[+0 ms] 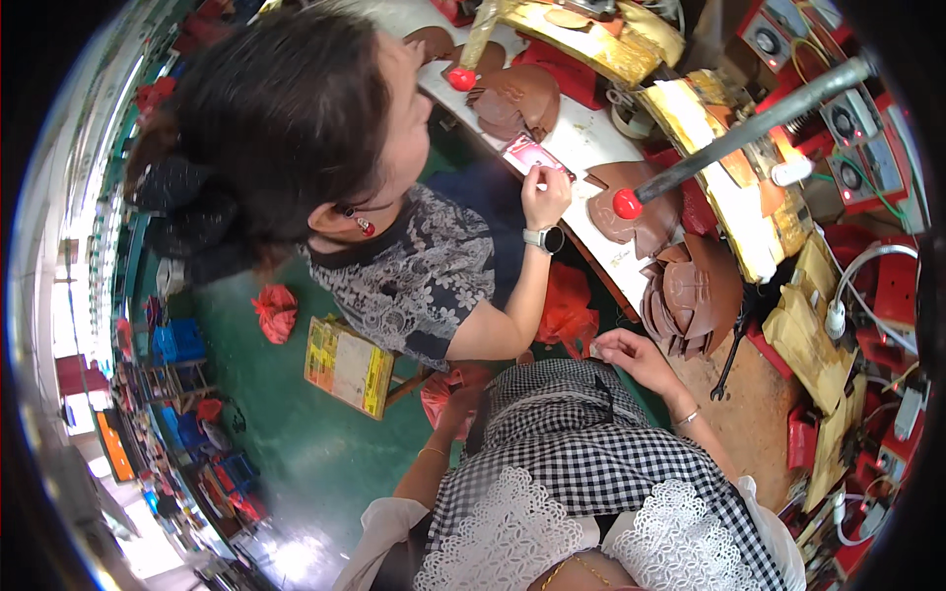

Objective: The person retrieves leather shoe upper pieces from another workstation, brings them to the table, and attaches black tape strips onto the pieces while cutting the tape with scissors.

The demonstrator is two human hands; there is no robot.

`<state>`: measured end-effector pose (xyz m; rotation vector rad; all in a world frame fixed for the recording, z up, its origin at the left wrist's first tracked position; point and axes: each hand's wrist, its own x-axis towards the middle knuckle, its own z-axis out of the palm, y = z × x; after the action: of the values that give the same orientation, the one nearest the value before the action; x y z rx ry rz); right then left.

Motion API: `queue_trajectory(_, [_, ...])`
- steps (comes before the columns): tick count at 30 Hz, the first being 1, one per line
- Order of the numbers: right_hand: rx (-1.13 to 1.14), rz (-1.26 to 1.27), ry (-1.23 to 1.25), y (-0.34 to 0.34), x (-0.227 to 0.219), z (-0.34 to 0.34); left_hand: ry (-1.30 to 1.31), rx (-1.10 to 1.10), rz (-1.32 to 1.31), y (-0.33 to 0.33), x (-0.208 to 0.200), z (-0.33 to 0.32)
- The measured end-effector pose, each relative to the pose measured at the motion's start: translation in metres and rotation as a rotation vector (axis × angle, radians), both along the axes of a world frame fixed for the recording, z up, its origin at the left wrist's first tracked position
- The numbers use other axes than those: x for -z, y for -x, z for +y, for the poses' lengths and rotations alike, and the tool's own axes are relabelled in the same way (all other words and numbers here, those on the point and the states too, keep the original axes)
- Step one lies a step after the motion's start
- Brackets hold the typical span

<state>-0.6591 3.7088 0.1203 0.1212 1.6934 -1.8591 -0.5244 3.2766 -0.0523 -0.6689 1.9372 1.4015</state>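
Note:
My right hand [636, 359] is by the near end of the workbench, just above the apron at my waist. Its fingers are bent together, with a small pale spot at the tips that I cannot make out. Beside it are a red plastic bag [569, 300] and a stack of brown cut pieces [690, 295], which look like leather. My left hand [465, 402] hangs at my other side against a second red bag [439, 396]; its fingers are blurred and partly hidden. On my left, a co-worker's hand [547, 197] touches a phone [535, 155] with a pink screen on the bench.
More brown pieces [517, 98] lie along the white bench [606, 258]. A metal bar with a red knob [628, 204] reaches over them. A wrench [727, 364] lies on a brown board [759, 419]. Machines with dials [847, 123] line the right. A stool [347, 366] stands behind the co-worker.

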Motion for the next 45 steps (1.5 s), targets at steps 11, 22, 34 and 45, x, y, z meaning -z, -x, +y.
queue_trajectory(11, [-0.864,0.098,-0.313,0.005,0.026,-0.066,0.197,-0.374,-0.149,-0.263,0.022,0.013])
queue_trajectory(22, [-0.909,0.015,-0.703,-0.037,0.204,-0.019,0.105,-0.635,-0.123,-0.247,0.064,-0.072])
queue_trajectory(34, [-0.716,-0.248,-0.565,-0.012,0.182,-0.16,-0.053,-0.99,-0.175,-0.322,0.064,0.007])
queue_trajectory(45, [-0.91,-0.399,-0.681,-0.037,0.179,-0.239,-0.205,-1.225,-0.335,-0.414,0.001,0.078])
